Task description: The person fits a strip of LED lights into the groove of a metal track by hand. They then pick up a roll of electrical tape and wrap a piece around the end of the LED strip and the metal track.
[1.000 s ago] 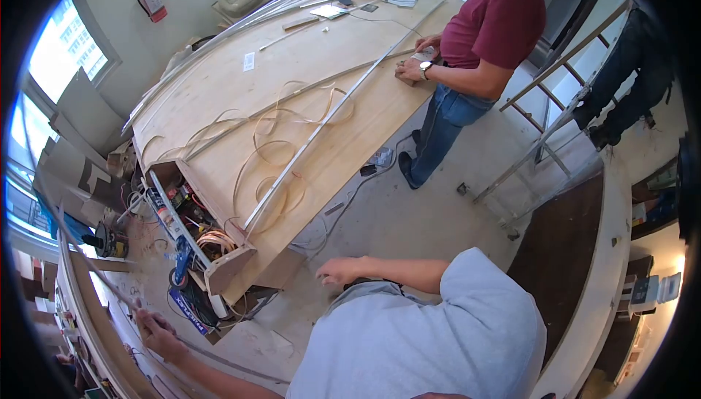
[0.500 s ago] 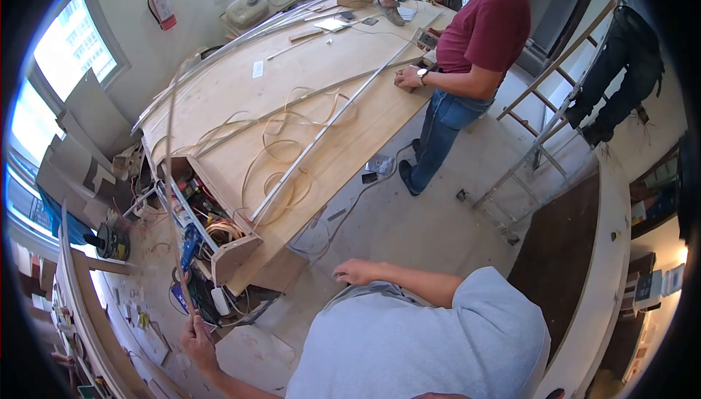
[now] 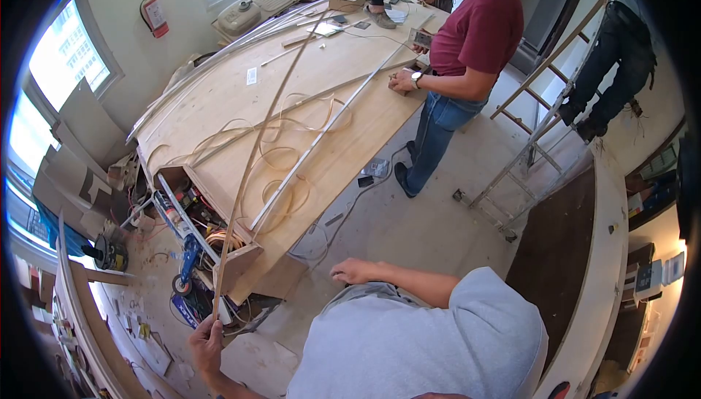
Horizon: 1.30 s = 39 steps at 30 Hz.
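Note:
A long thin wooden strip [image 3: 267, 120] has its near end pinched in my left hand [image 3: 207, 342], at the lower left. The strip slants up and away over the toolbox and the big plywood-topped table [image 3: 376, 118]. My right hand [image 3: 352, 270] is by my waist with its fingers curled, and nothing shows in it. Below the strip, loops of pale edging band [image 3: 281, 156] lie on the plywood beside a long pale metal-looking bar [image 3: 321, 132]. An open wooden toolbox [image 3: 241, 264] with tools and wire stands at the table's near corner.
Across the table's right edge, a co-worker in a maroon shirt [image 3: 478, 30] handles a small box. Other people are behind. A person's legs show on a stepladder [image 3: 529, 143] at the right. A cable [image 3: 358, 194] crosses the floor; a board [image 3: 73, 304] edges the left.
The strip has swung to the right, from upright at the left to slanting across the table. My left hand has shifted slightly right; my right hand stays by my waist.

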Motion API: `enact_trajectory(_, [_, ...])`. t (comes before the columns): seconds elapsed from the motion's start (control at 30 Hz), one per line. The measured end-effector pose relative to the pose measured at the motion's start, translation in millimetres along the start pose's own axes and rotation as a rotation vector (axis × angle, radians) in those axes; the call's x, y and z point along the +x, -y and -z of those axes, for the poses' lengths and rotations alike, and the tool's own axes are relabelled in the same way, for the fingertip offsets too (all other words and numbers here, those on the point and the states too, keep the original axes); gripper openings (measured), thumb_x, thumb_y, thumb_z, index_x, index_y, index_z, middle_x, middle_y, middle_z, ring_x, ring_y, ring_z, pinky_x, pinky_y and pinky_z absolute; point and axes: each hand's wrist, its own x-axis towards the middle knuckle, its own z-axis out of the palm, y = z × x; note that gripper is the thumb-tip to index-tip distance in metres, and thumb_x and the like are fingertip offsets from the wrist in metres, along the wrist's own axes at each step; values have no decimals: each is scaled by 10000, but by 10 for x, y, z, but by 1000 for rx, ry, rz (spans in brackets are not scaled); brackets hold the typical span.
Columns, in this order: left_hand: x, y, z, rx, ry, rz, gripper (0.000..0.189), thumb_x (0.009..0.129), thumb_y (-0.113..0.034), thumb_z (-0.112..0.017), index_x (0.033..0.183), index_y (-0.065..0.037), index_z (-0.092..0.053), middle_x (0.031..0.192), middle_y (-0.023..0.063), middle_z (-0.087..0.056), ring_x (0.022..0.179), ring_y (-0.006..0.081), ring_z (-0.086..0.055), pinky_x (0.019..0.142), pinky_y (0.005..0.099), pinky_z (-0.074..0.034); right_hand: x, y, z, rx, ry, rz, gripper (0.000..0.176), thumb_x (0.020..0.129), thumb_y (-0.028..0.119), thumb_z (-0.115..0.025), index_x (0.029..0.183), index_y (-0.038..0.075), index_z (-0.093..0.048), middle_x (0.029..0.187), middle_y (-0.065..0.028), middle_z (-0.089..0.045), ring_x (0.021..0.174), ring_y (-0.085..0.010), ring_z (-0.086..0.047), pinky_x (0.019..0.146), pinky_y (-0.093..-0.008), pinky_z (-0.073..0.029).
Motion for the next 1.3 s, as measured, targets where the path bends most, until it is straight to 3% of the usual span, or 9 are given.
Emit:
enact_trajectory(0.33, [508,-282,84,34,121,22,175,881,-69,-619,1015,33,-672,649,-33,-539,533,32,-449,462,197,-349,118,-351,266,83,-96,-2,318,913,286,-526,1082,34,-623,1050,-200,-638,990,-397,-588,852,-447,-464])
enact_trajectory(0.53, [721,-689,81,182,135,97,201,882,-114,-622,1012,25,-684,584,-32,-532,488,37,-452,435,197,-333,54,-562,544,121,-177,-39,311,917,274,-538,1106,40,-616,1021,-184,-655,950,-347,-620,815,-410,-484])
enact_trajectory(0.73, [973,-822,-115,232,122,112,188,878,-128,-622,971,20,-690,558,-38,-498,477,36,-429,427,210,-311,135,-496,786,318,-153,-118,284,929,247,-534,1093,32,-623,908,-76,-681,812,-168,-647,740,-309,-506])
enact_trajectory(0.83, [1172,-695,-119,225,125,83,171,882,-133,-618,924,18,-687,555,-45,-487,480,32,-427,431,210,-312,370,-602,756,452,-198,-130,287,943,250,-533,1084,10,-605,857,-46,-669,738,-121,-638,692,-285,-519])
enact_trajectory(0.93, [1372,-776,-140,206,156,93,164,888,-145,-615,873,5,-678,560,-51,-484,493,26,-428,448,203,-323,599,-647,746,793,-373,-252,261,945,258,-530,1018,19,-605,808,-68,-658,648,-121,-618,596,-277,-511])
enact_trajectory(1.03, [1606,-778,-108,197,176,93,157,889,-143,-619,888,-1,-683,574,-52,-493,497,25,-432,454,201,-332,732,-631,892,838,-383,-400,291,968,286,-502,1049,16,-574,834,-69,-651,700,-133,-632,646,-281,-532])
enact_trajectory(1.2, [1942,-555,-29,51,166,60,149,884,-116,-622,948,-3,-696,598,-54,-502,491,27,-431,450,205,-345,934,-670,1041,815,-339,-419,295,973,284,-488,1045,10,-571,855,-80,-656,697,-139,-640,633,-259,-527])
enact_trajectory(1.23, [2004,-549,14,111,179,74,209,891,-139,-630,1027,9,-687,609,-46,-517,495,30,-433,456,199,-344,966,-680,1048,794,-332,-419,299,974,283,-486,1049,6,-569,856,-81,-656,699,-141,-642,633,-257,-528])
enact_trajectory(1.3, [2122,-481,58,99,186,52,184,884,-126,-630,1007,-5,-695,604,-47,-508,495,27,-425,453,201,-341,1016,-555,1116,802,-343,-408,309,974,284,-485,1056,-4,-565,856,-84,-655,712,-148,-647,641,-262,-532])
